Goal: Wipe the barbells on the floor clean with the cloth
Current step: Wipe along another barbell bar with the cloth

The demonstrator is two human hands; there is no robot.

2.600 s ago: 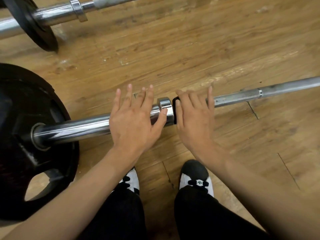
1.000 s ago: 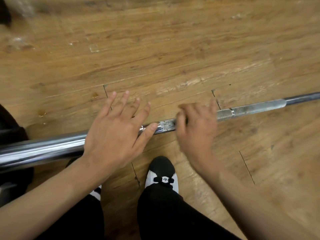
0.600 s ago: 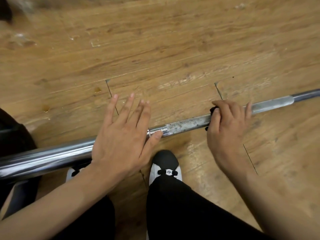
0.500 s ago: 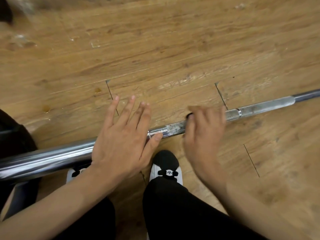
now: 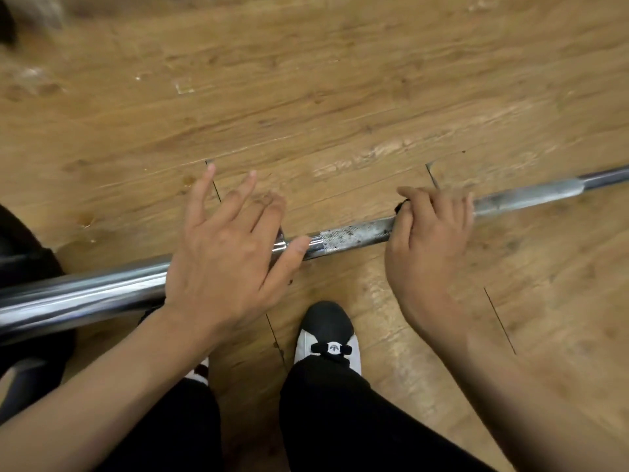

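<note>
Bar [image 5: 354,236] likely heavy, stiff.
My left hand [image 5: 224,253] spread atop it; right hand [image 5: 429,240] grips cloth [image 5: 399,207] (1 scrap) round knurling.

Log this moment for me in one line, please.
left hand: open, resting on barbell | right hand: grips cloth round it | step: wiping knurled section

Worn wood-plank floor [image 5: 340,97] across the frame; black-and-white shoe [image 5: 326,338] lower centre, black trousers [image 5: 340,420] beneath.
</note>
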